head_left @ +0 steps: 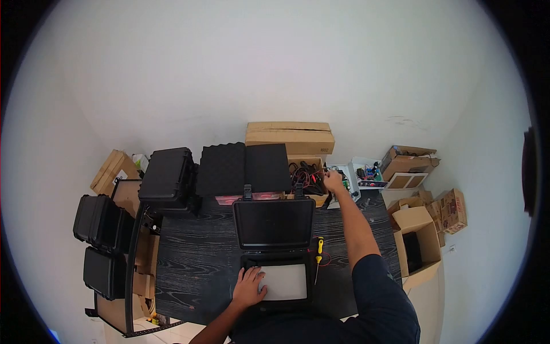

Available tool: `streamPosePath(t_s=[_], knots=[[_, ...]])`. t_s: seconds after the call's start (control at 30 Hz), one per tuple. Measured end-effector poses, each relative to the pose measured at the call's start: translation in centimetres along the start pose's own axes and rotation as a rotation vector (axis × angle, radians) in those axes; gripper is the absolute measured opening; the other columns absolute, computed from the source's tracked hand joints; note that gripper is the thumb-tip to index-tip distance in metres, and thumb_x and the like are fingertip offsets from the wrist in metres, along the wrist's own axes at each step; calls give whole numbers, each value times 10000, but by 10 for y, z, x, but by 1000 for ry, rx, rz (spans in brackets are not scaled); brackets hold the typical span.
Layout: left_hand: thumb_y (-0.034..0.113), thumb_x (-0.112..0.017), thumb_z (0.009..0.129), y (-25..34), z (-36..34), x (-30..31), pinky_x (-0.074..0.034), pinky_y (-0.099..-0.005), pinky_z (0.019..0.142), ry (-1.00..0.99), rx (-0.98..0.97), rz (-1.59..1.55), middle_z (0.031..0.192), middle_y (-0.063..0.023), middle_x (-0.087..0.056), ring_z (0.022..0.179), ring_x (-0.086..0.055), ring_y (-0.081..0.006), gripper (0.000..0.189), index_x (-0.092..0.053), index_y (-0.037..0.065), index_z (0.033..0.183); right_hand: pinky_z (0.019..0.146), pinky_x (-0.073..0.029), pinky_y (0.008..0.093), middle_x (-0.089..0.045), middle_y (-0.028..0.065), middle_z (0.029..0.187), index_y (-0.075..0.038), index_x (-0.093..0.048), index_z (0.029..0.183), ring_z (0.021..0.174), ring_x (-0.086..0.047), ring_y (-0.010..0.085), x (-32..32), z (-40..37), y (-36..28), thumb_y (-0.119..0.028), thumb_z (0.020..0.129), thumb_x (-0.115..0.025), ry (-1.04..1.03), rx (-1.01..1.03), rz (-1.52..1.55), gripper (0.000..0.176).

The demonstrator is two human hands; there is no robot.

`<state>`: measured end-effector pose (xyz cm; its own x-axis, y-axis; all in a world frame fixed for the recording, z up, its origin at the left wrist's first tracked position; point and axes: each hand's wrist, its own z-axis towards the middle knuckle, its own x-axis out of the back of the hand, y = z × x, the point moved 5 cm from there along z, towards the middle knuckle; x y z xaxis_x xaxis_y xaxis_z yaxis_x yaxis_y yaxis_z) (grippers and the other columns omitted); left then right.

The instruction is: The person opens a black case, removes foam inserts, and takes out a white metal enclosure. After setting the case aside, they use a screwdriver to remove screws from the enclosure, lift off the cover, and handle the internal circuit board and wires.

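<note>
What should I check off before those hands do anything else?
1. Case open: ok, its lid stands back.
2. Left hand at the pale panel: ok, it rests on the left part.
3. Screwdriver away from both hands: ok, it lies right of the case.
4. Cables neatly sorted: not ok, they're bunched together.
5. Right hand holding something: cannot tell, too small to see.

The open case looks matt plastic, the table grained wood, the long box smooth cardboard.
</note>
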<state>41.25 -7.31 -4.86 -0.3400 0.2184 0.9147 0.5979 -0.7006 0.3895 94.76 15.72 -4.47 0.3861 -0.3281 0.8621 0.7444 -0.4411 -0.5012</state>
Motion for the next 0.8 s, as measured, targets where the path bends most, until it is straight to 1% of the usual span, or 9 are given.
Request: streamPosePath(t_s=[0.1, 0.2, 0.3, 0.43, 0.57, 0.6, 0.7, 0.77, 0.8], knots=[[346, -701, 895, 0, 1, 1, -247, -595, 1250, -6, 2, 7, 1496, -137, -533, 1448, -441, -326, 529, -612, 80, 1344, 959, -529, 513, -696, 237, 1041, -26, -773, 958, 1016, -666, 450, 15, -8, -12, -244, 916, -641, 338, 217, 200, 258], [353, -706, 893, -1, 0, -1, -249, -606, 1243, -3, 0, 4, 1496, -136, -533, 1449, -440, -331, 533, -612, 84, 1343, 956, -541, 501, -711, 230, 1099, -40, -783, 993, 1043, -681, 432, 28, -19, -33, -244, 915, -636, 344, 280, 246, 263], [356, -713, 890, -1, 0, 0, -250, -613, 1239, 0, 0, 0, 1495, -136, -533, 1448, -440, -335, 533, -613, 87, 1340, 1059, -510, 496, -697, 211, 1253, -85, -801, 1098, 1193, -634, 424, 19, -28, -43, -301, 937, -625, -27, -29, 42, 321], [358, -713, 889, -1, 1, -1, -250, -613, 1238, -11, 1, 1, 1492, -139, -534, 1446, -441, -335, 533, -615, 88, 1337, 1092, -482, 569, -692, 205, 1322, -163, -790, 1207, 1324, -579, 431, -3, -38, -51, -348, 961, -605, -92, 30, -35, 359], [345, -725, 881, -2, -2, -3, -219, -643, 1243, 0, 5, -15, 1494, -125, -536, 1462, -428, -335, 532, -616, 90, 1336, 986, -549, 417, -720, 208, 1276, -98, -716, 1306, 1122, -715, 375, 6, -39, -52, -212, 974, -644, 143, 159, 405, 358], [341, -728, 879, -1, -2, -2, -210, -652, 1244, -3, 12, -9, 1495, -120, -537, 1467, -425, -334, 531, -618, 90, 1334, 959, -546, 385, -733, 174, 1238, -54, -696, 1289, 1094, -719, 319, 28, -60, -65, -129, 995, -637, 210, 67, 484, 309], [326, -736, 877, 0, 0, 5, -188, -673, 1245, -2, 59, -8, 1497, -109, -537, 1483, -411, -334, 532, -617, 87, 1338, 923, -534, 346, -729, 125, 1104, -19, -682, 1210, 1012, -698, 234, 45, -108, -69, -127, 1041, -611, 528, 183, 764, 213], [319, -737, 878, 0, -4, 9, -190, -676, 1243, 34, 93, -20, 1502, -117, -533, 1491, -403, -345, 542, -611, 83, 1350, 794, -496, 317, -638, 84, 916, 12, -649, 1060, 856, -614, 191, 76, -177, -94, -56, 1040, -577, 766, 202, 703, 101], [317, -736, 879, -3, -5, 8, -199, -673, 1241, 71, 104, -30, 1507, -129, -529, 1495, -400, -355, 551, -606, 81, 1360, 768, -477, 318, -602, 76, 882, 6, -627, 1015, 825, -587, 188, 68, -206, -97, -60, 1039, -586, 729, 185, 752, 81]])
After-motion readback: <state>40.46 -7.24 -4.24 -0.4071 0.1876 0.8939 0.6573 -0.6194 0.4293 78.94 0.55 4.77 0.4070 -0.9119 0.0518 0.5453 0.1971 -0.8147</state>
